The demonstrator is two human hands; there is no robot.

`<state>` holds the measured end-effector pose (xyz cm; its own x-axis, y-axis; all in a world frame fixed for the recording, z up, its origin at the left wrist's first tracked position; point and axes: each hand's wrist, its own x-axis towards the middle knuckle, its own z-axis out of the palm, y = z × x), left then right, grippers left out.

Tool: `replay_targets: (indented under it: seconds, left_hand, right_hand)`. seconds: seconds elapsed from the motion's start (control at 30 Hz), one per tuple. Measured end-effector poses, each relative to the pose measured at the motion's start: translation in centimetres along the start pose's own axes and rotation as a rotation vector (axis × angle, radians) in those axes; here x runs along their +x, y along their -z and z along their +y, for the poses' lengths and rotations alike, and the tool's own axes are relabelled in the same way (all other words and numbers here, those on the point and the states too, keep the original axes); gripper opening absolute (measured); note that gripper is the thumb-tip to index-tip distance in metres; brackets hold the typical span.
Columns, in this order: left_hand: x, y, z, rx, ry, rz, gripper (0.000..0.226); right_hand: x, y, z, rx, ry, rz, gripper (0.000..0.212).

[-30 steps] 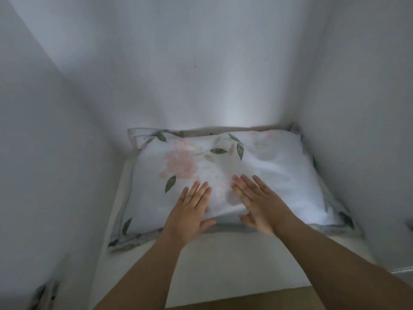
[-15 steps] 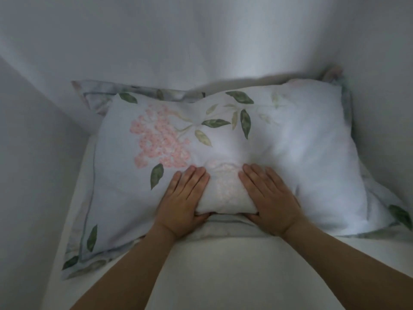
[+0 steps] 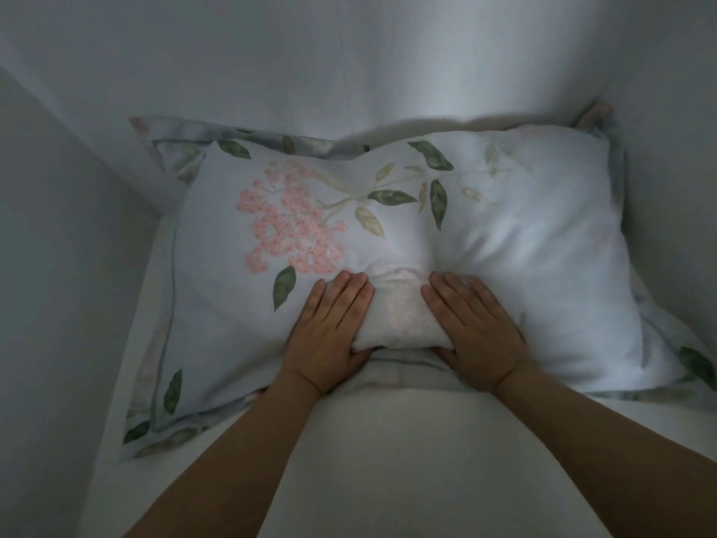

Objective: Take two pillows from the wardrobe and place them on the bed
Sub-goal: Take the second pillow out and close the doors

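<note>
A white pillow [image 3: 523, 246] printed with pink flowers and green leaves lies flat on the white wardrobe shelf [image 3: 388, 460], filling its back half. My left hand [image 3: 329, 332] and my right hand [image 3: 473, 328] both grip its near edge at the middle, fingers on top and thumbs tucked under, bunching the stuffing between them. A second layer of floral fabric [image 3: 174, 149] sticks out behind and below the pillow at the back left; I cannot tell whether it is another pillow.
White wardrobe walls close in on the left [image 3: 58, 266], the back [image 3: 349, 64] and the right [image 3: 679, 188]. The bare front part of the shelf lies under my forearms.
My view has moved closer to the pillow. Both hands went from lying flat on its top to gripping its near edge, with the thumbs under it.
</note>
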<state>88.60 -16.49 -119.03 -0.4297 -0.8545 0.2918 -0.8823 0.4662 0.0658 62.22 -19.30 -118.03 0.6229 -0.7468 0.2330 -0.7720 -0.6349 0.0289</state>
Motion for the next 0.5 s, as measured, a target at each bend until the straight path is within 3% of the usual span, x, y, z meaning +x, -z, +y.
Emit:
replay_targets:
  seconds: [0.13,0.27,0.37,0.5]
  left_hand:
    - [-0.2,0.7,1.3,-0.023,0.042,-0.048,0.053]
    - [-1.2,4.2,5.5,-0.202,0.265,-0.166,0.043]
    - [-1.6,11.5,7.7,-0.187,0.191,-0.371,0.035]
    - [1.3,25.4,9.3,-0.112,0.288,-0.356,0.031]
  right_hand:
    - [-0.1,1.1,-2.6,-0.116,-0.024,-0.03,0.052]
    - [0.0,6.9,-5.0,-0.215,-0.043,-0.387,0.051]
    - [-1.7,14.1,-5.6,-0.224,0.045,-0.552,0.038]
    - [0.2,28.4,-5.8,-0.171,-0.024,-0.504,0.016]
